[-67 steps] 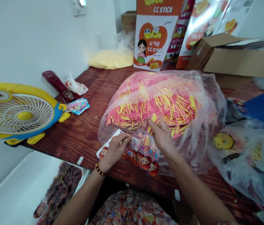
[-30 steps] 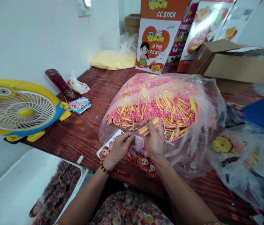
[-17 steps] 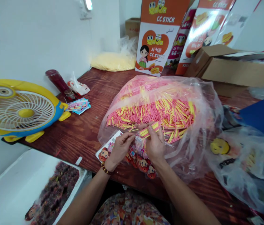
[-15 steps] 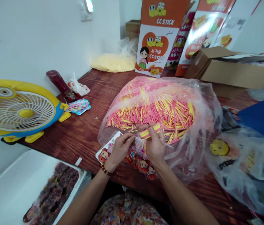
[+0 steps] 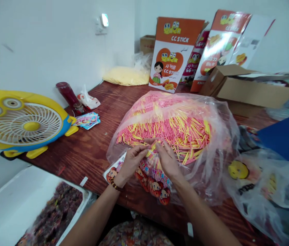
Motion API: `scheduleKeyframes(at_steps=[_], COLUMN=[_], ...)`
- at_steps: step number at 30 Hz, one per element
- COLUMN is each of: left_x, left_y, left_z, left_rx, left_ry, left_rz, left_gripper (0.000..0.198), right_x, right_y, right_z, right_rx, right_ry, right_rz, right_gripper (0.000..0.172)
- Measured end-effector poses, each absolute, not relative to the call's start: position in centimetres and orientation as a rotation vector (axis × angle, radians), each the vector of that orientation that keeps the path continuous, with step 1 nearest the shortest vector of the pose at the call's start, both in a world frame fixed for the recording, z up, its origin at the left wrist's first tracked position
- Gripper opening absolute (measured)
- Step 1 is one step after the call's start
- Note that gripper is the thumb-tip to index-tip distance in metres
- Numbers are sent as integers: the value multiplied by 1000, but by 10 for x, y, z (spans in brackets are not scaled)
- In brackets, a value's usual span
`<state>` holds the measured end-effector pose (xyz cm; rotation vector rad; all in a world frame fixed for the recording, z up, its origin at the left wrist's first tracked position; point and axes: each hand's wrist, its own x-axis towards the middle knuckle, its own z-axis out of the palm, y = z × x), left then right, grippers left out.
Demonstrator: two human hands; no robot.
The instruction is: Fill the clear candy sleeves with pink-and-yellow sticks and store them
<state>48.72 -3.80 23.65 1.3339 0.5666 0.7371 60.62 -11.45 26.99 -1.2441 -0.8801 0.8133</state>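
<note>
Over the table's front part, my left hand [image 5: 133,161] is closed, thumb and finger pinching the top edge of a small printed packet. My right hand [image 5: 168,161] is closed around a small bunch of pink and yellow sticks [image 5: 154,144], whose lower ends meet the packet's mouth. Whether they are inside it I cannot tell. Several clear packets with a red-haired cartoon figure [image 5: 156,186] fan out below both hands. Just beyond lies a large clear plastic bag [image 5: 226,136], opened over a heap of loose pink and yellow sticks [image 5: 165,128].
A yellow fan [image 5: 31,126] stands at left, near a dark red bottle [image 5: 66,93] and a stack of printed cards [image 5: 89,120]. Cartons [image 5: 176,51] and an open cardboard box [image 5: 257,90] are behind. A white tub [image 5: 3,205] of dark packets sits lower left.
My right hand has turned and brought the sticks down from a level hold to the packet's mouth. The left hand keeps its pinch. The camera view has tilted up slightly.
</note>
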Motion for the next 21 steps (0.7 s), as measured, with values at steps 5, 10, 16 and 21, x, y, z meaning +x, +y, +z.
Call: scheduleKeyframes(at_steps=[5, 10, 16, 21], left_x=[491, 491, 487, 480], left_y=[-35, -35, -30, -22], left_z=[247, 249, 244, 247], left_rx=[1291, 1230, 1089, 1112], left_ry=[523, 491, 437, 477], left_rz=[772, 815, 874, 936], left_gripper=[19, 18, 16, 19], right_x=[620, 623, 623, 620], right_y=[-111, -107, -104, -98], right_z=[285, 293, 308, 323], right_rx=[-1301, -1298, -1285, -1168], right_ry=[-896, -886, -1014, -1005], right_rz=[788, 818, 880, 833], right_gripper=[30, 23, 24, 22])
